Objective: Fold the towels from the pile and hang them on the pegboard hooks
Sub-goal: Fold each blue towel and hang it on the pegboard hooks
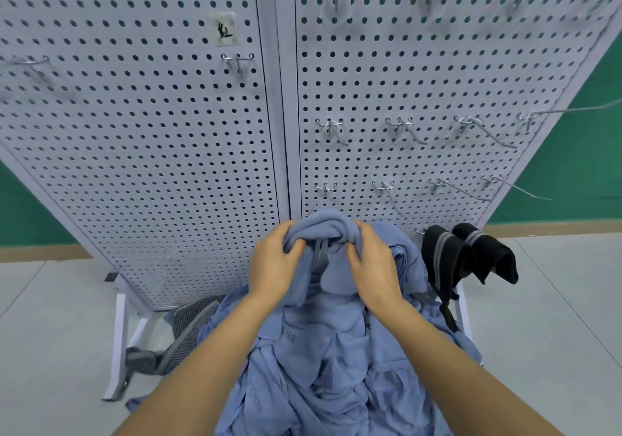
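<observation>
Both hands are gripping one bunched-up blue towel (326,230), left hand (272,260) and right hand (370,264) each curling fingers round a fold and holding it up against the bottom of the pegboard (168,132). That board is showing two panels. The pile (330,368) of blue cloth is sitting right below the wrists. Just to the right, two black towels (444,253) with grey stripes are hanging side by side. Above them I'm counting four hooks (331,125) in one row and four more (383,186) in the row underneath.
</observation>
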Demonstrator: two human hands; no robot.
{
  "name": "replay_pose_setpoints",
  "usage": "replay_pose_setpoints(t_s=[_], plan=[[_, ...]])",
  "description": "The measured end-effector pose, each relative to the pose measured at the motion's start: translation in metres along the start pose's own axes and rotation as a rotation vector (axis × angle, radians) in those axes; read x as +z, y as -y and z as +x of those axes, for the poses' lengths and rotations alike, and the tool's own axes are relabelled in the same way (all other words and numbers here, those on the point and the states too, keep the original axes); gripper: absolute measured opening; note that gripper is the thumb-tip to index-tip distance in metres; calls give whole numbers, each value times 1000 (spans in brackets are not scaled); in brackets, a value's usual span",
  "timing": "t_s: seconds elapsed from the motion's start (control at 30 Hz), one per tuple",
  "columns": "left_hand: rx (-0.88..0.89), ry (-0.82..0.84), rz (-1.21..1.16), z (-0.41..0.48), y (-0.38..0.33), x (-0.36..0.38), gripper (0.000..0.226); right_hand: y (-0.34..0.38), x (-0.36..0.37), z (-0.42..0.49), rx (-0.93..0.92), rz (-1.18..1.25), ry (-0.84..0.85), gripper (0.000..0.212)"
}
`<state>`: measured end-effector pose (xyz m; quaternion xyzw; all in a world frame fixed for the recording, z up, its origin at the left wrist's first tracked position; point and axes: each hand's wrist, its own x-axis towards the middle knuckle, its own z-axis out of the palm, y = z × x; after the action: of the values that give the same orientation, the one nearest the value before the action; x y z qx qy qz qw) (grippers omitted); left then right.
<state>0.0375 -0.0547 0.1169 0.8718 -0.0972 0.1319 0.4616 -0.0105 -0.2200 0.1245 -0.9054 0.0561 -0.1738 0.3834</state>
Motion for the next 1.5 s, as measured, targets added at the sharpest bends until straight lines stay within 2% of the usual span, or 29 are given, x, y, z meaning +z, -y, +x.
replay_pose_setpoints(t_s=[0.03,0.1,0.17,0.23,0.4,0.53,0.6,0.73,0.8,0.97,1.07,1.23,1.3,1.4,1.5], plan=[[-9,25,29,3,1,2,20,-2,4,3,27,-48,30,17],[-49,140,100,4,10,9,27,-5,12,3,112,-202,195,13],[-95,304,134,0,21,16,38,-12,23,-3,148,-300,336,21],[-151,403,116,-7,30,19,49,-20,30,-10,172,-252,377,31],[-273,367,90,-31,37,-1,60,-26,16,-31,183,-177,379,40],[-347,307,71,-70,37,-29,44,-32,-1,-67,212,-194,453,53],[-375,320,88,-92,38,-40,35,-34,-3,-87,225,-203,527,47],[-394,367,143,-133,46,-46,27,-38,11,-126,239,-178,586,20],[-387,393,168,-151,49,-42,23,-39,19,-143,234,-182,619,16],[-376,516,177,-178,51,-9,19,-55,29,-154,211,-241,654,27],[-330,571,167,-178,51,17,22,-68,35,-146,209,-274,653,37],[-358,610,152,-164,58,55,26,-84,61,-130,158,-343,702,44],[-375,626,171,-161,65,64,26,-89,72,-127,153,-388,719,38],[-384,669,185,-161,79,75,24,-97,80,-125,200,-447,744,15],[-350,688,204,-161,84,79,27,-102,79,-123,231,-308,677,9]])
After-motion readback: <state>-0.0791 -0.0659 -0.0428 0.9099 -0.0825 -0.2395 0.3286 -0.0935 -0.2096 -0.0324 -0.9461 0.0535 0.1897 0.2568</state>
